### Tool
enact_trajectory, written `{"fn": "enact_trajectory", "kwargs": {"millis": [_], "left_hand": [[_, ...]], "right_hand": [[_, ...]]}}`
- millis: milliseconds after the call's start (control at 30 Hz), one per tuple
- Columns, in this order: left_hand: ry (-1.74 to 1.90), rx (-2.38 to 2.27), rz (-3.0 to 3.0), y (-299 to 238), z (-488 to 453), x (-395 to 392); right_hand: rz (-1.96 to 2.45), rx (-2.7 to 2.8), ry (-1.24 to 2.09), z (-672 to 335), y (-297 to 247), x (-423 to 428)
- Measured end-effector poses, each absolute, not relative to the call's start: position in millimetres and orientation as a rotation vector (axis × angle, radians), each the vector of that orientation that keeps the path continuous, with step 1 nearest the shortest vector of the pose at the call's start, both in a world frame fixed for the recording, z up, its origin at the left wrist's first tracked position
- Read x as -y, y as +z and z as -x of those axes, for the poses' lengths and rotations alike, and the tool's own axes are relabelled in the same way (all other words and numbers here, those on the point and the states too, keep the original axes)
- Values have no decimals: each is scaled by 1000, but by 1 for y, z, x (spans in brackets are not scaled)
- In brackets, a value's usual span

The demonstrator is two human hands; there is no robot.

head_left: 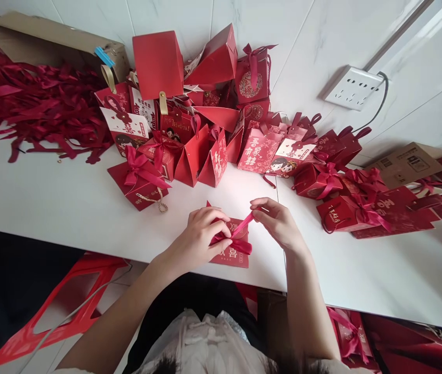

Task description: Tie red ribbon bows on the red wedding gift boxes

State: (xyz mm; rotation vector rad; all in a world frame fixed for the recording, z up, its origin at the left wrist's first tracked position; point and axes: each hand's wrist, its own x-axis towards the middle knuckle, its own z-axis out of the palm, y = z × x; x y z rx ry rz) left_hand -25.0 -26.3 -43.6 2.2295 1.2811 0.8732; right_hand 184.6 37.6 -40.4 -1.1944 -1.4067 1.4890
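Observation:
A red gift box (pixel 240 258) with pale lettering lies on the white table in front of me, a dark pink ribbon (pixel 243 245) bunched in loops across it. My left hand (pixel 208 234) rests over the box, thumb and fingers pinched on the ribbon near its middle. Up and to the right, my right hand (pixel 277 221) pinches one ribbon end between thumb and fingertips and holds it taut. The left side of the box is hidden under my left hand.
Red boxes (pixel 207 156) with bows crowd the back of the table. A heap of loose ribbons (pixel 49 109) lies at left before a cardboard box (pixel 49 39). More boxes (pixel 385 208) stand at right. A power strip (pixel 351 87) with a cable is on the wall.

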Motion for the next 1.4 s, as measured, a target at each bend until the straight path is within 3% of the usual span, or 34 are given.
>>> {"fn": "enact_trajectory", "kwargs": {"millis": [767, 1033, 1400], "left_hand": [[806, -1296, -2231, -44, 25, 25], [802, -1283, -2204, -42, 24, 24], [1107, -1444, -1915, -44, 38, 36]], "right_hand": [[1204, 1167, 1717, -160, -74, -46], [1493, 1375, 1079, -180, -62, -11], [1506, 1813, 1248, -176, -43, 36]]}}
